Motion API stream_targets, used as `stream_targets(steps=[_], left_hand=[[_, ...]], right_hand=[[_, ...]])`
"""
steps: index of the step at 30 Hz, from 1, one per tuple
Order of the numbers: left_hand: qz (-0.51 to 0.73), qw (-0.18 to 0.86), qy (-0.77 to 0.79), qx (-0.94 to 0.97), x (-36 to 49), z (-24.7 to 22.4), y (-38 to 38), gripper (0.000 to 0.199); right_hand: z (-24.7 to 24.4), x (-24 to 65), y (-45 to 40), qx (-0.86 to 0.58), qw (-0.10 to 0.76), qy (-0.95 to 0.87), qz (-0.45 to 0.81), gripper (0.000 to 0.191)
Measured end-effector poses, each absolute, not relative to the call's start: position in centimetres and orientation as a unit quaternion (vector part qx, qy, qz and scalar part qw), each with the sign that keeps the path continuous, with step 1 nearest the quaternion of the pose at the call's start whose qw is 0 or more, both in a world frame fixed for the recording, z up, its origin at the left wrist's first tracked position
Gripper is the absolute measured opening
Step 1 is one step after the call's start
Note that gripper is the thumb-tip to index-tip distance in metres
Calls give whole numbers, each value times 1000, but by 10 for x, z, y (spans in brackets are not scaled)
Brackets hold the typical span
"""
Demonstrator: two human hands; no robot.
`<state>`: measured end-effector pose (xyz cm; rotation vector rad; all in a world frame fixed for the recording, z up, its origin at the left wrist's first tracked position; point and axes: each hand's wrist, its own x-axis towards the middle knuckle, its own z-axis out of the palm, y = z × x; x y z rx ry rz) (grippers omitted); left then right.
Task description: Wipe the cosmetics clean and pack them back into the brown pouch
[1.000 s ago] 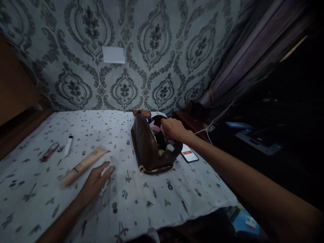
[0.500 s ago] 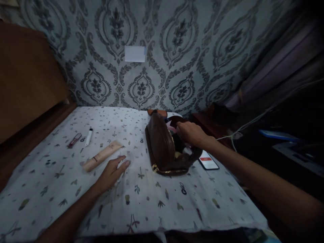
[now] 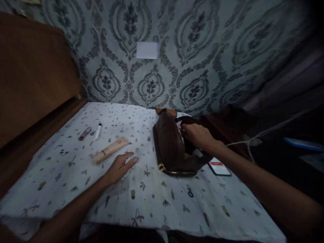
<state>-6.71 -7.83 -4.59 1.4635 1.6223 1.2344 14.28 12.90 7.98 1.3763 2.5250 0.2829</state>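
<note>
A brown leather-like bag (image 3: 168,141) with a gold zipper stands unzipped on the patterned cloth. My right hand (image 3: 197,135) reaches into its opening, fingers curled and their tips hidden inside. What they grip, if anything, cannot be made out; a pinkish item shows close by. My left hand (image 3: 121,167) rests on the cloth, thumb and forefinger apart. A faint, translucent shape lies by its fingertips, too blurred to name. Just beyond that hand is a beige squeeze tube (image 3: 111,150). Farther left lie a small white tube (image 3: 98,132) with a black cap and a small reddish, clear-sided container (image 3: 85,133).
A phone (image 3: 219,167) with a lit screen lies right of the bag, under my right forearm. Behind the bag sits an orange-brown item (image 3: 167,112). Brown wooden furniture (image 3: 37,74) borders the left side, patterned wall behind. A pale cable (image 3: 268,130) crosses the dark right side.
The view has shifted, so everything appears farther right. My right hand has gone slightly deeper into the bag. My left hand stays on the cloth beside the beige tube.
</note>
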Motion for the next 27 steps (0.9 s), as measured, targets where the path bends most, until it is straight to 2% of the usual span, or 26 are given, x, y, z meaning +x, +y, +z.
stream_targets(steps=[4,8,12,15,18,22,23,27], left_hand=[[481,300,605,559,-70,-39,-79,40],[512,206,661,509,-102,-18,-79,39],[502,108,727,456,-171,1,-77,36],[303,-51,870,386,-225,5,-77,28],[160,-42,926,340,-256,-5,-79,34],[137,-5,933,333,-263,-27,-80,38],[139,-2,933,331,-262,-32,-80,37],[185,5,926,329,-258,-35,-78,32]], right_hand=[[78,138,127,456,124,876,94,36],[78,139,128,465,129,871,91,34],[84,147,128,483,97,866,83,36],[91,154,118,501,32,861,88,39],[90,161,97,493,-88,862,75,40],[69,157,57,349,-267,898,-12,38],[61,153,47,301,-277,911,-48,37],[24,122,15,155,-214,939,-218,36]])
